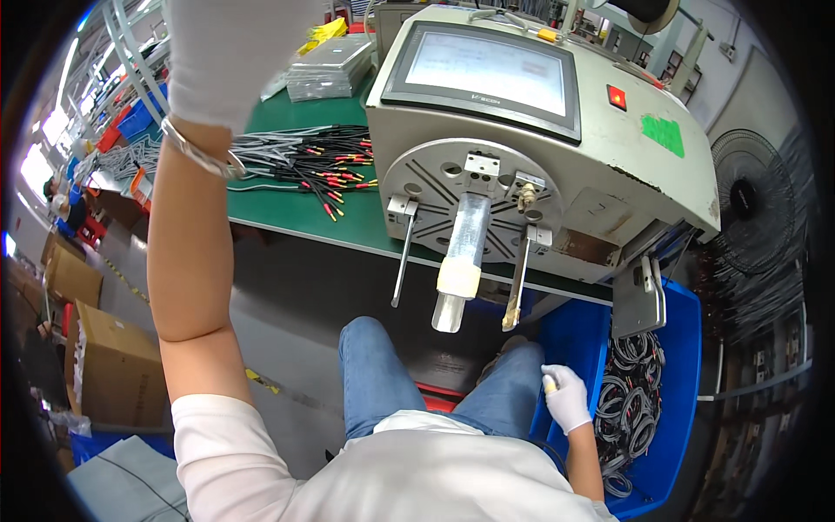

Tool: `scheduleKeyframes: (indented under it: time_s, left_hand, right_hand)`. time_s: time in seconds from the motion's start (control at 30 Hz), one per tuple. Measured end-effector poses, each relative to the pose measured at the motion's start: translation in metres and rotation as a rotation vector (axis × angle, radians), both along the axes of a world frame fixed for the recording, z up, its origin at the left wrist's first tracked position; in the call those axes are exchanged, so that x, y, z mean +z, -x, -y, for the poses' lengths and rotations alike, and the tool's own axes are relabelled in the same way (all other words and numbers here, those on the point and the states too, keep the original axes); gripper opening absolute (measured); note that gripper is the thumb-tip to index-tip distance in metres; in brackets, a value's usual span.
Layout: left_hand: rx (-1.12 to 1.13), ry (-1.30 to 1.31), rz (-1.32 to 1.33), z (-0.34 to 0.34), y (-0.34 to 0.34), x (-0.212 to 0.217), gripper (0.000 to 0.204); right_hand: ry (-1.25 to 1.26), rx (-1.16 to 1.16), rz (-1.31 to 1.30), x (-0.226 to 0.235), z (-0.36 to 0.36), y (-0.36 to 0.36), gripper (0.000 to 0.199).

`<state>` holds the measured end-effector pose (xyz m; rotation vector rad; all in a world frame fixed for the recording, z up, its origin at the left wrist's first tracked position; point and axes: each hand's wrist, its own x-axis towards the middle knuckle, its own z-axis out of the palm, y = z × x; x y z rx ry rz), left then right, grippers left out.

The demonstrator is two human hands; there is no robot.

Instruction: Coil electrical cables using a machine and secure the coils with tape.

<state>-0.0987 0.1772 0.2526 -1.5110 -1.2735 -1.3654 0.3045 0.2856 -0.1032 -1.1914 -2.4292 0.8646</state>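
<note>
My left hand (230, 56), in a white glove, is raised close to the camera at the upper left. Its fingers are cut off by the top edge. Low on the right, beside my right thigh, my right hand (567, 398) is gloved in white with the fingers curled in; whatever they may hold is hidden. A winding machine (644, 143) with a screen (487, 78) faces me. Its round slotted plate (435, 174) carries a metal bar (468, 230) wrapped in yellowish tape, flanked by two thin rods. No cable shows on the bar.
Grey cables (296, 152) with red-tipped black ends lie on the green table (287, 204) left of the machine. Coiled cables (628, 400) fill a blue bin (683, 365) at my right. Cardboard boxes (117, 365) stand on the left floor; a black fan (744, 196) is far right.
</note>
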Motion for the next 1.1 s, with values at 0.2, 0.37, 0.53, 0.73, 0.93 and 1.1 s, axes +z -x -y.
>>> scheduleKeyframes:
  time_s: [0.2,0.37,0.53,0.73,0.93,1.1]
  left_hand:
    - [-0.544,0.605,-0.369,-0.003,-0.046,-0.030,0.025]
    - [-0.410,0.819,-0.442,0.001,-0.056,-0.050,0.027]
    - [-0.446,1.029,-0.401,-0.004,-0.039,-0.042,0.023]
    - [-0.144,1.068,-0.474,-0.021,-0.038,-0.032,0.009]
    - [-0.190,0.799,-0.557,-0.036,-0.043,-0.071,0.011]
    - [-0.148,0.768,-0.139,-0.029,-0.055,-0.090,0.018]
  right_hand:
    - [-0.131,-0.089,-0.121,0.022,-0.045,-0.019,0.016]
    - [-0.054,-0.181,-0.203,0.097,-0.054,-0.008,0.018]
    - [0.024,-0.204,-0.378,0.150,-0.045,0.015,0.018]
    - [-0.132,-0.065,-0.432,0.183,-0.050,0.036,0.019]
    - [-0.269,0.123,-0.437,0.206,-0.043,0.068,0.020]
    - [-0.303,0.174,-0.509,0.198,-0.030,0.104,0.022]
